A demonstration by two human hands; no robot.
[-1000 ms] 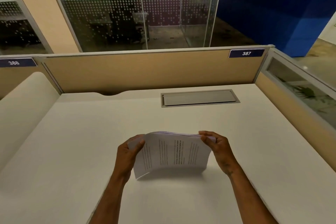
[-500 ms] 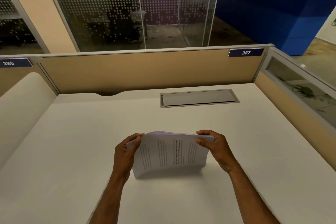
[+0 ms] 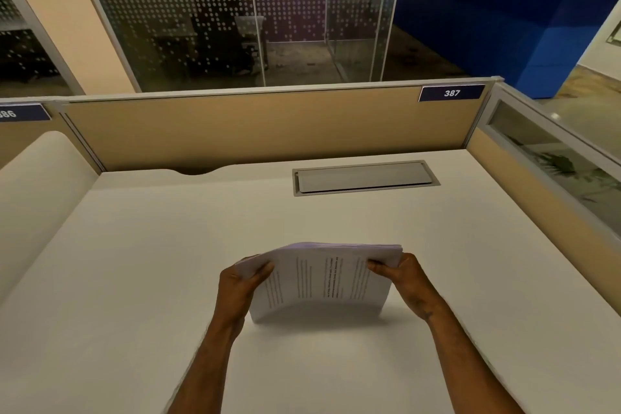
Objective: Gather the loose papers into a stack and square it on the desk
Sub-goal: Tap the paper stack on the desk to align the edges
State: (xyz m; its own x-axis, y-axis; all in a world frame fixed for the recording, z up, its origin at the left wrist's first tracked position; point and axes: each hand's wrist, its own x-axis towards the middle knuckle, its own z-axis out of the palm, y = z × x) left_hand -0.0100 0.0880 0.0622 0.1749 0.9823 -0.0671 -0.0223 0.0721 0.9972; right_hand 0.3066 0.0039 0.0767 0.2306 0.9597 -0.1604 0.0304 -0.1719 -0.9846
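Stack of papers (image 3: 322,282) stands on edge on the white counter (image 3: 134,279), bowed, printed face toward the camera | left hand (image 3: 240,289) fingers grip its left side | right hand (image 3: 408,282) fingers pinch its upper right corner | grey flap (image 3: 364,176) lies well beyond, near the tan partition (image 3: 262,124)

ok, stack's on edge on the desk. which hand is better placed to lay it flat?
Right, marginally. The right hand pinches the paper stack at its neat upper corner; the left hand holds the fanned, uneven side. Both grip, so either could on this desk.
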